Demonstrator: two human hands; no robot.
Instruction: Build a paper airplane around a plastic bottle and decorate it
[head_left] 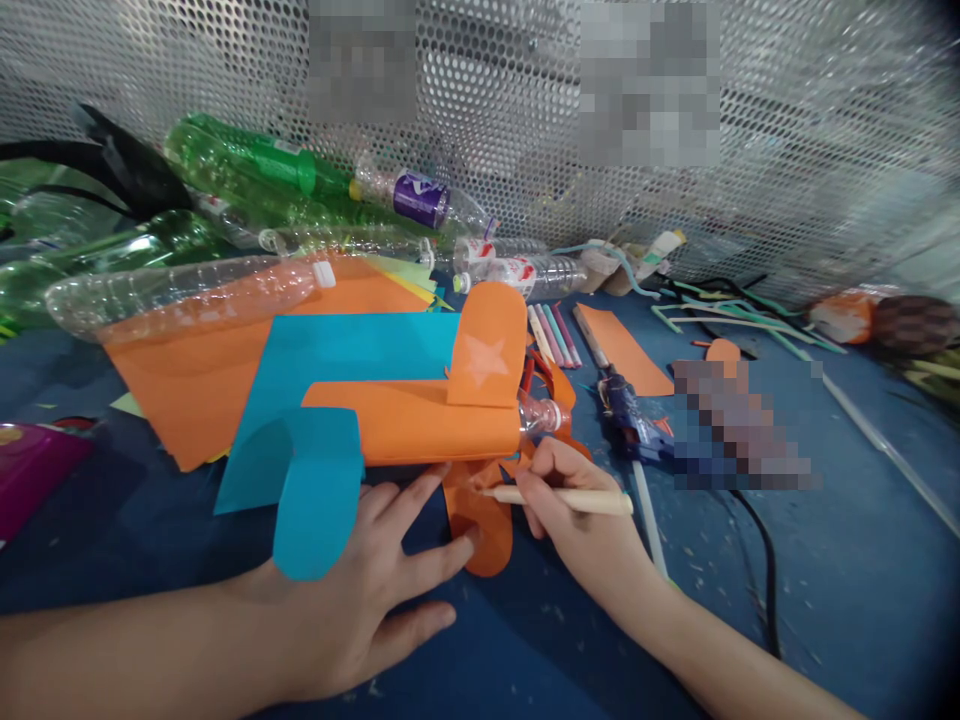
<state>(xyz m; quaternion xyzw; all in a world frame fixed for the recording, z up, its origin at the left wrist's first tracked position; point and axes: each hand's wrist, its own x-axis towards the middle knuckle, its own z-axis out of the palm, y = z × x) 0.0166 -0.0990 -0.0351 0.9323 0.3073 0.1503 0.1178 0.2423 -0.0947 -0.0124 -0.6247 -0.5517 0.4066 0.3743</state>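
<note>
A small plastic bottle wrapped in orange paper (420, 425) lies on its side, its clear neck (541, 415) pointing right. An orange rounded flap (487, 345) with a pale star stands up from it. A blue rounded flap (319, 500) hangs at its left end, over part of my left hand. Below the bottle is another orange rounded flap (484, 540). My left hand (390, 560) is spread, with a fingertip on this flap's edge. My right hand (574, 500) grips a cream marker (600, 500), its tip at the lower flap.
Blue paper (262, 430) and orange sheets (165, 400) lie behind and left. Several markers (555, 335) and a blue glue gun (630, 415) with a black cord are to the right. Plastic bottles (240, 160) line the perforated back wall. Thin tubes (720, 315) lie far right.
</note>
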